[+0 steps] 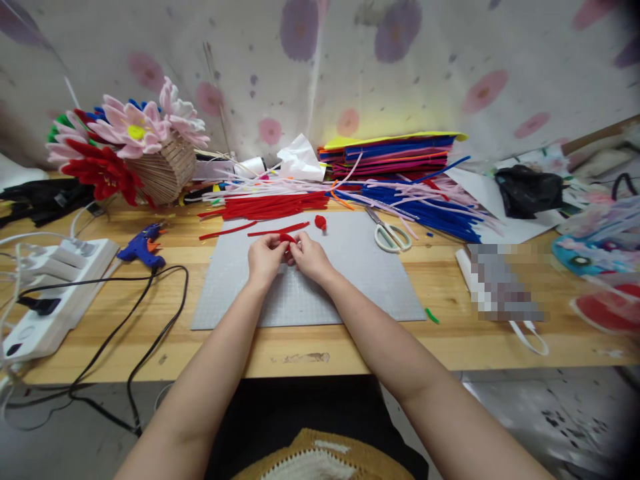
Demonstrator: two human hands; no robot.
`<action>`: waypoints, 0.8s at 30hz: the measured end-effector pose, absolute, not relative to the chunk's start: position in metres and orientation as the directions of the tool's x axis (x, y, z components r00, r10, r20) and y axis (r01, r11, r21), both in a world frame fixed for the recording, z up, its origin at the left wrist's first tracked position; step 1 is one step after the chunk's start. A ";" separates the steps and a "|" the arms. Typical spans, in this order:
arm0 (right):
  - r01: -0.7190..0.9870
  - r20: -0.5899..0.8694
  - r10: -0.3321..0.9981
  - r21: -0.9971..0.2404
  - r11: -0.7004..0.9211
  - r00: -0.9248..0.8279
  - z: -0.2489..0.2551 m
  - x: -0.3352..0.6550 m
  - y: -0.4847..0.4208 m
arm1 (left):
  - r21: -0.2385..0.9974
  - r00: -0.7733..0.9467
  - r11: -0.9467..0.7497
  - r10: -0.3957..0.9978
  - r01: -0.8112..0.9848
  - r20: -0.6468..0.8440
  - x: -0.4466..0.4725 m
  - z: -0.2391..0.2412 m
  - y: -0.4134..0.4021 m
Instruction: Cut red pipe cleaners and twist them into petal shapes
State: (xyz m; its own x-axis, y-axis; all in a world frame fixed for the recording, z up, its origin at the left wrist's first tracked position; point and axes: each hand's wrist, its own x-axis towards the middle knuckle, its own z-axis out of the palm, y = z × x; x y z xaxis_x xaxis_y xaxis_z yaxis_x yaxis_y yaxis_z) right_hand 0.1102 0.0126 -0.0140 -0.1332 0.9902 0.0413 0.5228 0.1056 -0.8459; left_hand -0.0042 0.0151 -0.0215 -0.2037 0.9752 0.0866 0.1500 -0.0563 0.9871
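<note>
My left hand (264,257) and my right hand (309,256) meet over the grey cutting mat (350,280), both pinched on a small red pipe-cleaner piece (287,239) between the fingertips. Just beyond them on the mat lie a straight red pipe cleaner (278,231) and a small red curled piece (321,222). A bundle of red pipe cleaners (273,205) lies at the mat's far edge.
White-handled scissors (390,235) lie on the mat's right corner, with blue pipe cleaners (425,208) and stacked felt sheets (390,155) behind. A blue glue gun (141,245), power strip (55,287) and black cables (150,327) sit left. A basket of pipe-cleaner flowers (130,147) stands at back left.
</note>
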 end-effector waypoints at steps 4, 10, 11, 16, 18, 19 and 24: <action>0.617 0.074 0.990 -0.776 0.133 -0.120 -0.010 0.109 0.010 | 0.952 -0.206 -0.103 0.964 0.287 0.166 -0.001 -0.012 0.008; 0.664 0.120 0.986 -0.728 0.167 -0.116 -0.011 0.111 0.010 | 0.957 -0.257 -0.094 0.952 0.276 0.168 0.001 -0.016 0.011; 0.647 0.116 0.984 -0.742 0.174 -0.132 -0.011 0.111 0.011 | 0.973 -0.256 -0.070 0.958 0.220 0.127 0.002 -0.018 0.012; 0.686 0.147 0.978 -0.697 0.207 -0.146 -0.011 0.110 0.009 | 0.955 -0.283 -0.034 0.951 0.294 0.121 0.003 -0.019 0.013; 0.723 0.161 0.979 -0.662 0.198 -0.122 -0.009 0.109 0.008 | 0.923 -0.284 -0.068 0.940 0.380 0.187 0.004 -0.016 0.011; 0.730 0.164 0.980 -0.656 0.191 -0.109 -0.008 0.109 0.009 | 0.916 -0.277 -0.090 0.937 0.391 0.211 0.005 -0.015 0.010; 0.637 0.140 0.980 -0.745 0.198 -0.141 -0.011 0.111 0.012 | 0.975 -0.207 -0.165 0.959 0.146 0.193 0.005 -0.018 0.011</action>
State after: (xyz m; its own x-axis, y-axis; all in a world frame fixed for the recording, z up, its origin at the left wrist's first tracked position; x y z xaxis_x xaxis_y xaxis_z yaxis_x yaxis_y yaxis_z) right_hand 0.1114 0.0120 -0.0111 -0.1406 0.9802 0.1397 0.6366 0.1975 -0.7455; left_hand 0.0052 0.0106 -0.0176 -0.2075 0.9590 0.1932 0.1455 -0.1650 0.9755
